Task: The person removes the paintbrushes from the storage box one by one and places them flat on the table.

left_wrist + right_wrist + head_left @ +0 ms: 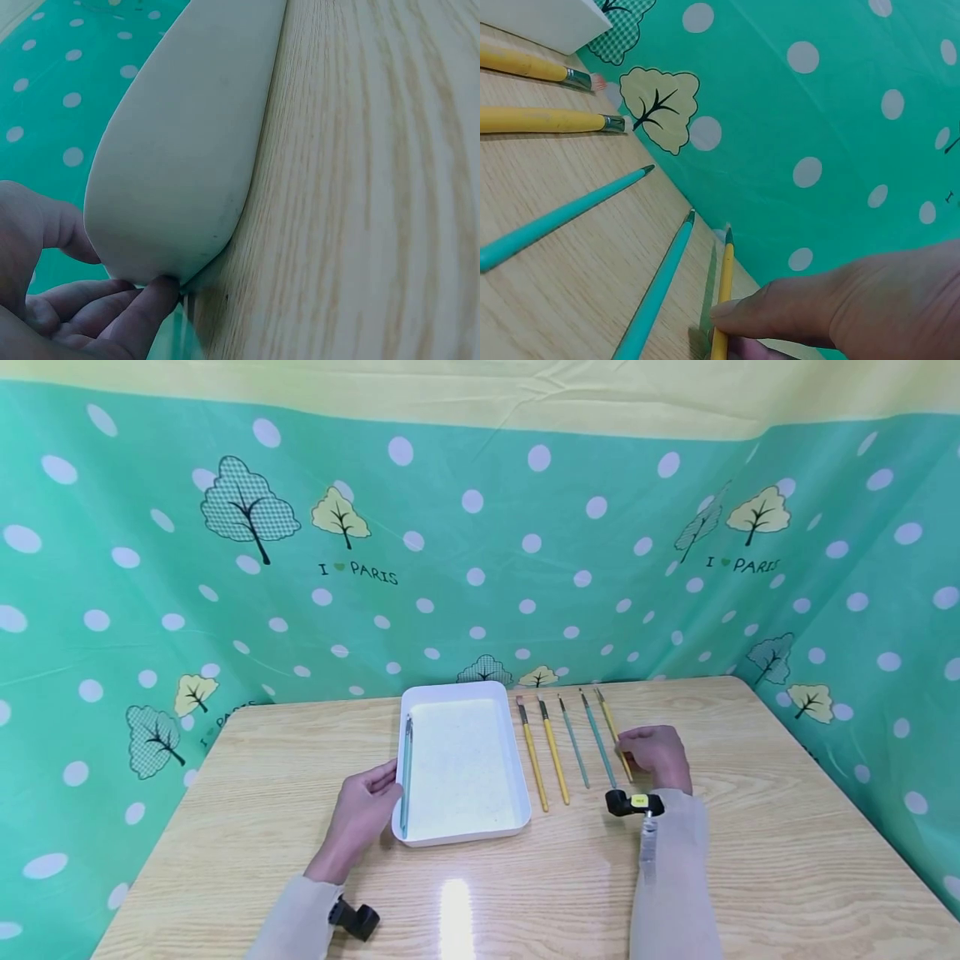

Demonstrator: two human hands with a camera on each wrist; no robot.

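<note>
A white tray (467, 760) lies on the table with teal paintbrushes (407, 768) along its left inner side. My left hand (362, 810) grips the tray's left wall; in the left wrist view, the thumb is at the rim and the fingertips (161, 289) are low against the outside. My right hand (658, 753) pinches a thin yellow paintbrush (726, 274) between thumb and finger, its bristles pointing to the back. Left of it lie two teal paintbrushes, a longer one (597, 735) and a shorter one (574, 743), then two yellow paintbrushes (553, 747) near the tray.
The wooden table (285, 777) ends at the back against a green polka-dot curtain (450, 552), which also hangs along both sides. Black wrist cameras are strapped on the left sleeve (296, 918) and the right sleeve (678, 868).
</note>
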